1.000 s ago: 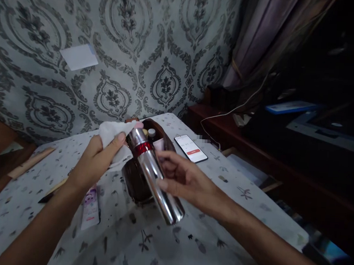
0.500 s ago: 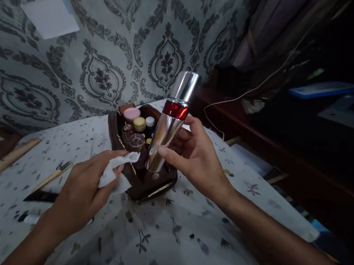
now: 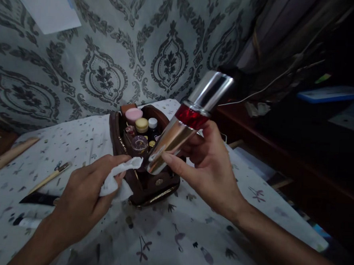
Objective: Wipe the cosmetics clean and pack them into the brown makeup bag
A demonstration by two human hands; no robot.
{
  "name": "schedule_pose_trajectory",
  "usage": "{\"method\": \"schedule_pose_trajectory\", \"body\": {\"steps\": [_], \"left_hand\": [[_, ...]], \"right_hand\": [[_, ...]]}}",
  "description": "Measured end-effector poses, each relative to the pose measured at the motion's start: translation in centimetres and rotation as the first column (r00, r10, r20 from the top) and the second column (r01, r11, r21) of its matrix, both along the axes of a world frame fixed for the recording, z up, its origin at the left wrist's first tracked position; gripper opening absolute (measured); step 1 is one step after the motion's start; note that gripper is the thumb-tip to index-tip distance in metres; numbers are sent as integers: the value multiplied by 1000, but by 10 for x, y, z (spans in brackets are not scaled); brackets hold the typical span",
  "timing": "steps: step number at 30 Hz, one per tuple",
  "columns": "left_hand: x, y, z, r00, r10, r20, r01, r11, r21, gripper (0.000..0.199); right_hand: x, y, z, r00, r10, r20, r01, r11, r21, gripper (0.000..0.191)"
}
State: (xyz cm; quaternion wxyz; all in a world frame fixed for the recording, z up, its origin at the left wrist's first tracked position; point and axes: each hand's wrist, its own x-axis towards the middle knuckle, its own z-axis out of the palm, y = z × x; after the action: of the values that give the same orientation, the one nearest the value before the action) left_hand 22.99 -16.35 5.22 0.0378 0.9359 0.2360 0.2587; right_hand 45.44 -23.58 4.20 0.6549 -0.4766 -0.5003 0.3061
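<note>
Tilted to the right, a silver bottle (image 3: 173,138) with a red band and a shiny cap is gripped by my right hand (image 3: 212,166), thumb on its near side and fingers behind. Its lower end is over the front part of an open brown zippered bag (image 3: 115,134). My left hand (image 3: 86,191) pinches a crumpled white tissue (image 3: 110,182) beside the bag's left edge, apart from the bottle. Inside the bag stand a pink-lidded jar (image 3: 133,115), a yellow-lidded jar (image 3: 141,124), a white-capped bottle (image 3: 152,123) and a round clear-topped container (image 3: 139,143).
Left on the patterned cloth (image 3: 158,247) lie a brush (image 3: 50,176), a dark pointed item (image 3: 39,198) and a white tube (image 3: 29,222). A wooden strip (image 3: 12,154) is at the far left. Patterned wall covering rises behind; a cable (image 3: 257,87) hangs at the right.
The silver bottle has tilted further right, its cap end moving right with my right hand. My left hand still holds the tissue and has barely moved. The view has shifted slightly.
</note>
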Motion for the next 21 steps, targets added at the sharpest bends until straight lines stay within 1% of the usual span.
{"method": "schedule_pose_trajectory", "body": {"steps": [3,5,9,13,15,17,21], "left_hand": [[-6,1,-4,997,13,-72,-6,996,90,45],[-7,1,-4,994,14,-113,0,993,119,52],[-1,3,5,990,-11,-140,34,986,164,65],[10,6,13,961,-75,-265,133,969,209,78],[14,8,14,949,-79,-307,148,967,209,79],[16,8,14,947,-71,-314,139,971,197,75],[17,9,16,945,-67,-319,132,974,184,70]], "right_hand": [[8,-3,6,999,-50,-20,51,998,32,48],[14,-4,9,996,-83,-27,84,995,62,46],[19,-4,9,990,-137,-15,138,985,100,44],[20,-2,4,986,-165,-6,165,983,85,45],[21,-1,2,984,-177,6,176,981,83,45],[21,-1,1,983,-179,28,176,980,94,40],[20,1,-1,986,-145,78,137,985,102,32]]}}
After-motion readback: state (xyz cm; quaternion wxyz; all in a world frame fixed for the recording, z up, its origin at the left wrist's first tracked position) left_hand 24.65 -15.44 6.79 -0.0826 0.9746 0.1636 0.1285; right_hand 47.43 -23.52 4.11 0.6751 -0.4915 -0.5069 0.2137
